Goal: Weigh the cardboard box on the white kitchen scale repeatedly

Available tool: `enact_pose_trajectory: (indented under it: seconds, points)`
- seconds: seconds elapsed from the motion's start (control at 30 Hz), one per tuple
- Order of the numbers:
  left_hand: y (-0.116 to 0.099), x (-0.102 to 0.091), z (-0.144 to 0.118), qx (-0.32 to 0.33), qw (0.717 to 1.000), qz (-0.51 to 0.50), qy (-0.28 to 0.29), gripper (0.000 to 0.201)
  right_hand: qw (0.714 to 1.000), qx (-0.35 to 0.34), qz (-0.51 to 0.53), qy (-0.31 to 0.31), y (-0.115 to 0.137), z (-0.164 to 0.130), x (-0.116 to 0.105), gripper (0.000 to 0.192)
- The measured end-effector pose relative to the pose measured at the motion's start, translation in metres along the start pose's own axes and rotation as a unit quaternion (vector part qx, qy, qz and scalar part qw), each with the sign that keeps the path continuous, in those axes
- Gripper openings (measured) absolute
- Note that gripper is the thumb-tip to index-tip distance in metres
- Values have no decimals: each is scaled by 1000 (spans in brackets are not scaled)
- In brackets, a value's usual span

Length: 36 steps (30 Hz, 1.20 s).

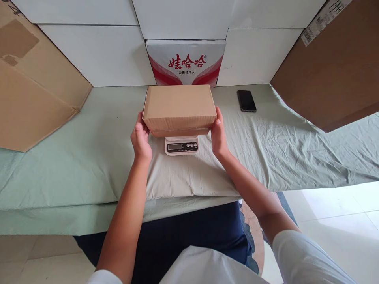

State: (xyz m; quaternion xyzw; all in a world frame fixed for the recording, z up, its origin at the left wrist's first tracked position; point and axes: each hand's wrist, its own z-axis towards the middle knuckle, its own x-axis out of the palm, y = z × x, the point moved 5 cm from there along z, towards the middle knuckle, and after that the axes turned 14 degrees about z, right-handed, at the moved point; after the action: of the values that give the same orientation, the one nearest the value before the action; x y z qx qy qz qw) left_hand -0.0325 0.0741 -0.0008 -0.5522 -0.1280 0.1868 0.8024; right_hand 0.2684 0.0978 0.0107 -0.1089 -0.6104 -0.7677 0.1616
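A closed brown cardboard box (180, 102) is over a small white kitchen scale (182, 146). Whether the box rests on the scale or is held just above it, I cannot tell. My left hand (141, 138) is against the box's left end, and my right hand (218, 134) is against its right end, fingers partly behind the cardboard. Below the box's front edge, the scale's dark display and round buttons show, while its weighing platform is mostly hidden.
A black smartphone (246, 101) lies right of the box on the green cloth (103, 165). Behind stands a white carton (186, 59) with red lettering, flanked by white panels. Large cardboard pieces (35, 90) rise at the left, with another brown carton (331, 67) at the right.
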Motion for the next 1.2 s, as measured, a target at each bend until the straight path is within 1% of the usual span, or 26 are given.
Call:
enact_pose_trajectory:
  seconds: [0.1, 0.2, 0.3, 0.47, 0.63, 0.77, 0.93, 1.0, 1.07, 1.13, 1.2]
  points:
    - [1, 0, 1, -6, 1000, 0, 1, 104, 1000, 4, -2, 8, 1, 3, 1, 95]
    - [1, 1, 0, -13, 1000, 4, 1, 105, 1000, -3, 1, 21, 4, 4, 4, 90]
    - [-2, 5, -1, -20, 1000, 4, 1, 103, 1000, -11, 4, 20, 5, 4, 4, 88]
    - [-11, 9, -4, -11, 1000, 12, -3, 98, 1000, -1, 10, 16, 1, 4, 2, 91]
    - [-17, 10, -7, -2, 1000, 22, -1, 93, 1000, -12, -2, 26, 6, 5, 6, 92]
    - [-19, 14, -9, 4, 1000, 27, 12, 95, 999, -26, -6, 35, 10, 2, 12, 92]
    - [-23, 17, -9, 15, 999, 32, 7, 96, 998, -33, -31, 46, 10, 0, 15, 91]
    - [-28, 17, -4, 28, 999, 34, 4, 95, 997, -44, -36, 48, 14, 6, 15, 91]
    - [-33, 17, 7, 47, 998, 35, 1, 92, 997, -58, -28, 46, 21, 18, 16, 93]
    - [-37, 19, 26, 68, 997, 33, 9, 88, 996, -74, -19, 49, 28, 37, 18, 96]
    - [-35, 24, 52, 87, 995, 27, 35, 86, 994, -93, -27, 58, 32, 61, 22, 102]
